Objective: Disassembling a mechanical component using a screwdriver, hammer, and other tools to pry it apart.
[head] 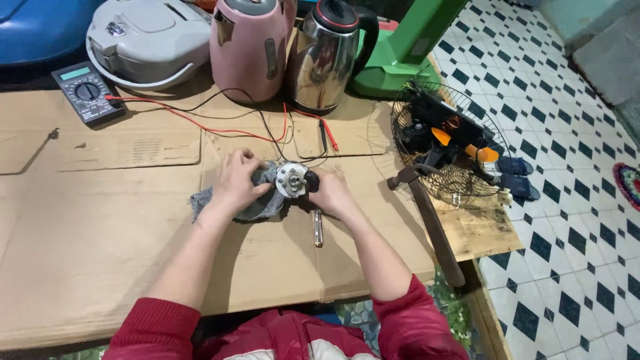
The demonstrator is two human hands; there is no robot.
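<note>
— Where is the small motor [291,180] found?

— It is seen just left of the frame's centre, on the cardboard sheet [100,220] that covers the table. Its round silver face is turned up toward the camera, and it is partly wrapped in a grey rag [257,207].

— How is it placed relative to the fingers?

— It is held between the two hands. The left hand [237,183] is laid on the rag at the motor's left side, with its fingers [252,163] curled over the cloth and pressed against the housing. The right hand [331,193] is closed round the motor's right side; a dark part of the motor is covered by its fingertips, so the exact grip there cannot be told.

— What is lying close by?

— A screwdriver with a clear handle [318,228] is set just below the motor, beside the right wrist. Red and black test leads [200,123] are run from above the motor to a multimeter [87,91] in the upper left of the frame.

— And further off?

— A pink kettle [250,47] and a steel kettle [327,57] are stood at the top centre, with a white cooker [150,40] to their left. A hammer [427,213] is laid at the right, beside a wire fan guard [447,143] on the table's edge.
</note>
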